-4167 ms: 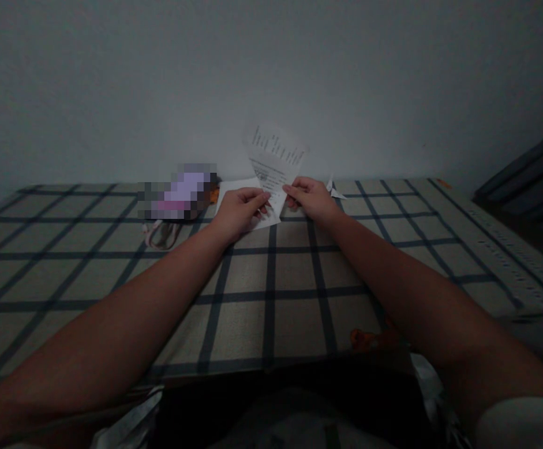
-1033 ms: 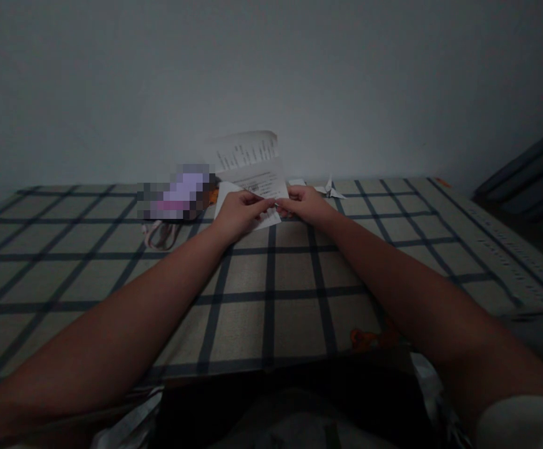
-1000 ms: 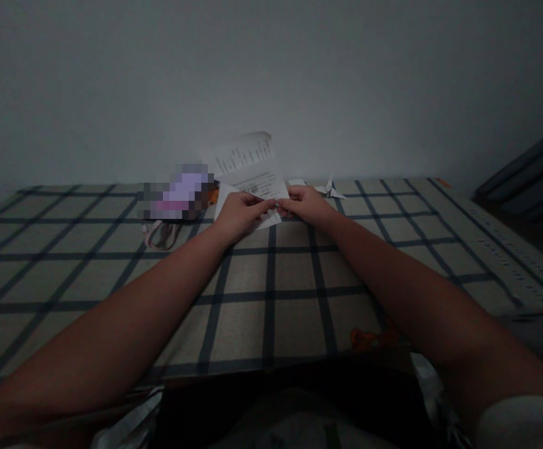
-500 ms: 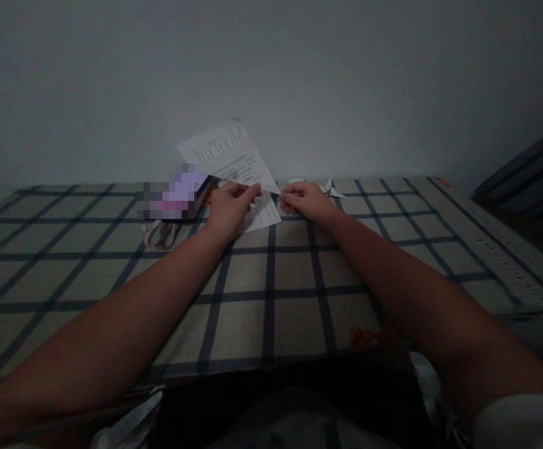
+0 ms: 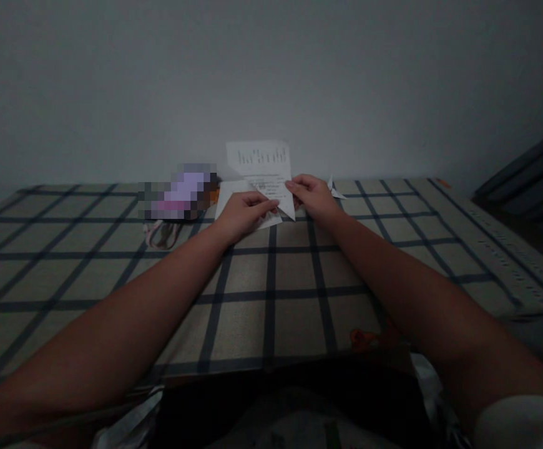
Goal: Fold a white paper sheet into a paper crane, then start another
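A printed white paper slip (image 5: 263,167) stands upright between my two hands near the far edge of the checked cloth. My left hand (image 5: 241,212) pinches its lower left part, fingers closed. My right hand (image 5: 313,194) pinches its right edge, fingers curled on it. The slip's bottom corner is folded into a point. Under the hands lies another white sheet (image 5: 234,190), flat on the cloth.
A checked cloth (image 5: 271,293) covers the surface up to a plain wall. A blurred purple object (image 5: 178,193) and a looped cord (image 5: 161,232) lie left of the hands. A small folded paper shape (image 5: 333,187) sits right of my right hand. A dark slanted edge shows at far right.
The slip, tilted to the left half a second ago, now stands upright and squarer. My right hand has moved up onto its right edge; my left hand has dropped a little lower.
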{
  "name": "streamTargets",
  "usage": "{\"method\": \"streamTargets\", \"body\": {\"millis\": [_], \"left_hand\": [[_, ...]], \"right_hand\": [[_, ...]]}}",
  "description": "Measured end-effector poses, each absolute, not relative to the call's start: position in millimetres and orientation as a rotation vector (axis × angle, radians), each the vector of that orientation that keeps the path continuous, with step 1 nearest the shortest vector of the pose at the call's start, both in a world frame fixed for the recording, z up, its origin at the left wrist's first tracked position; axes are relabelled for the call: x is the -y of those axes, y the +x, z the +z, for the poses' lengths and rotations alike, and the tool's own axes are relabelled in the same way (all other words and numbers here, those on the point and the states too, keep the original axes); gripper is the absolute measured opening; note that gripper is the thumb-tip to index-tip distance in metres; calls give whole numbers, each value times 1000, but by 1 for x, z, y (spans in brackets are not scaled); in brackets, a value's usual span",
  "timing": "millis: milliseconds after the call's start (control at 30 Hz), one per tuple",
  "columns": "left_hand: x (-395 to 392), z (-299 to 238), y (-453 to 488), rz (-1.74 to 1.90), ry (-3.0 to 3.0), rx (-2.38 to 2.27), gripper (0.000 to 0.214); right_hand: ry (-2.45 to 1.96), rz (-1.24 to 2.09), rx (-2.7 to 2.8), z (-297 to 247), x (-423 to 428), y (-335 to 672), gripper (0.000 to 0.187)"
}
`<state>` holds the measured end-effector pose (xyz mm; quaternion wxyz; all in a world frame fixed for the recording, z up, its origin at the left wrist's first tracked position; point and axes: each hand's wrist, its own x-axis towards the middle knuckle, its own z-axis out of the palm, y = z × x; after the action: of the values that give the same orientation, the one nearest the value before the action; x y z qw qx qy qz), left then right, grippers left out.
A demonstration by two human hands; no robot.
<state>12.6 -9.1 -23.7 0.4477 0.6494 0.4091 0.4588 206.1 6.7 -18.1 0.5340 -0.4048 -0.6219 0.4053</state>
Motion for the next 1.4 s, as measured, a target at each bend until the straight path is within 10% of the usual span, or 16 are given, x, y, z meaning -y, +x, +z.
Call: {"method": "streamTargets", "body": {"millis": [233,1400], "left_hand": [[-13,-28,4,1593,1434,-977,40],[-1,-24,6,1572,1528,-1006,31]], "right_hand": [[-933,842,1539,-18,-8,209,37],[-871,856,1397,-17,-8,213,38]]}}
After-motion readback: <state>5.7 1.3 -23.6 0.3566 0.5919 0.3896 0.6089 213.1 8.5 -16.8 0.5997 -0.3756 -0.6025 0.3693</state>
